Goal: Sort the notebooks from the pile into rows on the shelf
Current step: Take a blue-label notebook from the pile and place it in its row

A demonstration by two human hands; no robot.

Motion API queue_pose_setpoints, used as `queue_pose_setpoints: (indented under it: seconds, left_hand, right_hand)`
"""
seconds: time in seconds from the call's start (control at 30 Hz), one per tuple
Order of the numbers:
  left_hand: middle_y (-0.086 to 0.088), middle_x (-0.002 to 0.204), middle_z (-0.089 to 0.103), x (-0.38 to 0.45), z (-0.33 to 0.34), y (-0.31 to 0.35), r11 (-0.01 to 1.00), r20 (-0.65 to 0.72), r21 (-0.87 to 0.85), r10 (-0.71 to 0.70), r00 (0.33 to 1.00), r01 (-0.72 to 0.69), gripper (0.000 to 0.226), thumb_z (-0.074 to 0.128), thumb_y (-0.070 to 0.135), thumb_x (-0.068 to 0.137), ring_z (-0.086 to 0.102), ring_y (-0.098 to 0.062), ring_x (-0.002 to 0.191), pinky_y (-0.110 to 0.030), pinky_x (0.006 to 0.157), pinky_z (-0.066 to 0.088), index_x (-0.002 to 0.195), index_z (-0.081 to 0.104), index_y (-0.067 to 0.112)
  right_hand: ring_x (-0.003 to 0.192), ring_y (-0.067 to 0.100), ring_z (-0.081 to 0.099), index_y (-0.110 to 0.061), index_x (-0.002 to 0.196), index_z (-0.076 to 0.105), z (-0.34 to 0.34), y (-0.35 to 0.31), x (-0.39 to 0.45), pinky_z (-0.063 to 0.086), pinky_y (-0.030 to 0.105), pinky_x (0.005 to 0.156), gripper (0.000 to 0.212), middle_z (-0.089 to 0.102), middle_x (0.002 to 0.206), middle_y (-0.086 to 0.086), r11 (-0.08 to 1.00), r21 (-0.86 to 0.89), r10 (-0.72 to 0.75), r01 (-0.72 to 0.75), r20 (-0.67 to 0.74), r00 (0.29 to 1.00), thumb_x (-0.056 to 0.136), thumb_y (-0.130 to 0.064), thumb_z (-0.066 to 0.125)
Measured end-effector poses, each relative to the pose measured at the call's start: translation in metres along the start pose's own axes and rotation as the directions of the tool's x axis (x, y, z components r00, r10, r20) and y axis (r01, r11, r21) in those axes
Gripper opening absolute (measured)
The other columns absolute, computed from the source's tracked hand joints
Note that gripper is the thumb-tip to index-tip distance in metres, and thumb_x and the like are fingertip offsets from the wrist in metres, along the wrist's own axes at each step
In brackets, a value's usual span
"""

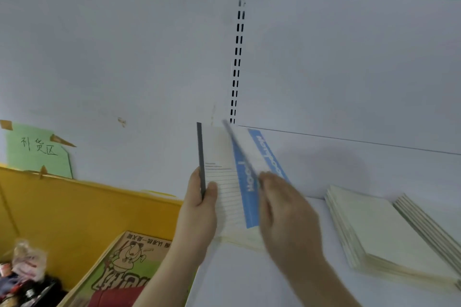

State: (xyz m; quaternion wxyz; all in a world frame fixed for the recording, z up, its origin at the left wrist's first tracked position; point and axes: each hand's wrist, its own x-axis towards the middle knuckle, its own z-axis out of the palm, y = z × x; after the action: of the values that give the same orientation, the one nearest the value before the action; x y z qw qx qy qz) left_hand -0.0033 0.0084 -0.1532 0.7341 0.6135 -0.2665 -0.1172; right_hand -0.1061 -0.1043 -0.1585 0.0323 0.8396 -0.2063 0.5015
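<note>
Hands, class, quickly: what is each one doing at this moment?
Left hand: grips the dark-spined notebook at its spine edge.
Right hand: blurred, pinching a blue-striped notebook lifted off the same bundle.

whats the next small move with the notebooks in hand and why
Probably pull the right hand rightward to free its blurred notebook from the upright bunch the left hand grips, then lay it on the shelf beside the cream stack.
</note>
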Motion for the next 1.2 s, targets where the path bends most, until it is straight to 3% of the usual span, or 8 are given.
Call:
queue_pose_setpoints:
  seconds: [0.07, 0.17, 0.37, 0.5, 0.63, 0.8, 0.97, 1.2]
  left_hand:
    - [0.011, 0.113, 0.072, -0.005, 0.013, 0.004, 0.991, 0.058, -0.127, -0.045, 0.997, 0.052, 0.03, 0.04, 0.024, 0.107, 0.069, -0.012, 0.107, -0.039, 0.092, 0.053, 0.121, 0.058, 0.044]
    - [0.01, 0.108, 0.074, -0.011, 0.023, 0.009, 0.989, 0.099, -0.146, -0.014, 0.995, 0.028, 0.023, 0.042, 0.025, 0.106, 0.07, -0.008, 0.101, -0.029, 0.083, 0.056, 0.116, 0.06, 0.036]
    - [0.006, 0.116, 0.072, -0.008, 0.024, 0.0, 0.989, 0.097, -0.147, -0.009, 0.995, 0.023, 0.033, 0.047, 0.01, 0.104, 0.068, -0.015, 0.109, -0.044, 0.093, 0.055, 0.126, 0.056, 0.034]
    - [0.005, 0.117, 0.072, -0.014, 0.033, 0.003, 0.986, 0.17, -0.169, 0.023, 0.985, 0.006, 0.031, 0.046, 0.013, 0.105, 0.067, -0.017, 0.112, -0.046, 0.097, 0.052, 0.125, 0.058, 0.032]
    - [0.009, 0.112, 0.072, -0.023, 0.048, 0.004, 0.99, 0.217, -0.14, 0.05, 0.975, -0.019, 0.024, 0.046, 0.022, 0.105, 0.068, -0.014, 0.107, -0.038, 0.087, 0.056, 0.122, 0.057, 0.035]
    - [0.011, 0.107, 0.071, -0.036, 0.06, -0.002, 0.997, 0.327, -0.068, 0.048, 0.944, -0.027, 0.014, 0.049, 0.028, 0.103, 0.067, -0.012, 0.103, -0.041, 0.087, 0.058, 0.113, 0.058, 0.032]
    - [0.017, 0.101, 0.071, -0.059, 0.088, 0.0, 0.996, 0.457, -0.066, 0.089, 0.885, -0.066, 0.015, 0.047, 0.023, 0.104, 0.066, -0.001, 0.096, -0.021, 0.081, 0.052, 0.111, 0.059, 0.029]
    - [0.022, 0.1, 0.07, -0.113, 0.164, 0.005, 0.989, 0.527, -0.146, 0.078, 0.846, 0.0, 0.024, 0.046, 0.018, 0.105, 0.064, 0.007, 0.091, -0.009, 0.076, 0.046, 0.12, 0.06, 0.03]
  right_hand:
    - [0.115, 0.025, 0.063, -0.004, 0.126, 0.064, 0.013, -0.021, -0.018, 0.055, 0.039, 0.092, 0.045, 0.066, 0.125, 0.012, 1.0, 0.012, -0.025, 0.024, 0.115, 0.993, 0.096, -0.029, 0.04]
    - [0.13, 0.027, 0.052, -0.008, 0.138, 0.053, 0.014, -0.031, -0.034, 0.046, 0.042, 0.104, 0.054, 0.053, 0.142, 0.012, 1.0, 0.007, 0.014, -0.017, 0.264, 0.964, 0.096, -0.038, 0.038]
    - [0.142, 0.022, 0.034, -0.011, 0.14, 0.051, -0.007, 0.006, -0.037, 0.036, 0.042, 0.112, 0.049, 0.041, 0.152, 0.005, 0.991, 0.135, -0.022, -0.009, 0.229, 0.973, 0.1, -0.035, 0.036]
    - [0.137, 0.001, 0.025, -0.022, 0.154, 0.019, -0.031, 0.031, -0.025, 0.024, 0.018, 0.113, 0.063, 0.023, 0.157, -0.007, 0.903, 0.179, 0.34, -0.391, 0.261, 0.904, 0.099, -0.051, 0.028]
    - [0.109, -0.035, 0.022, -0.022, 0.154, 0.018, -0.043, 0.033, -0.03, 0.018, -0.01, 0.086, 0.062, 0.028, 0.143, -0.016, 0.872, 0.241, 0.339, -0.426, 0.331, 0.881, 0.098, -0.039, 0.041]
    - [0.117, -0.001, 0.044, -0.029, 0.153, 0.022, -0.072, 0.044, -0.055, 0.047, 0.02, 0.093, 0.067, 0.035, 0.142, -0.015, 0.887, 0.133, 0.39, -0.442, 0.297, 0.871, 0.093, -0.055, 0.037]
    - [0.097, 0.0, 0.047, -0.035, 0.153, 0.017, -0.12, 0.056, -0.079, 0.047, 0.016, 0.075, 0.074, 0.036, 0.13, -0.016, 0.872, -0.042, 0.48, -0.488, 0.27, 0.835, 0.086, -0.066, 0.031]
    - [0.1, -0.002, 0.045, -0.041, 0.151, 0.011, -0.214, 0.08, -0.119, 0.046, 0.012, 0.079, 0.078, 0.031, 0.134, -0.019, 0.817, -0.206, 0.576, -0.539, 0.239, 0.782, 0.083, -0.072, 0.032]
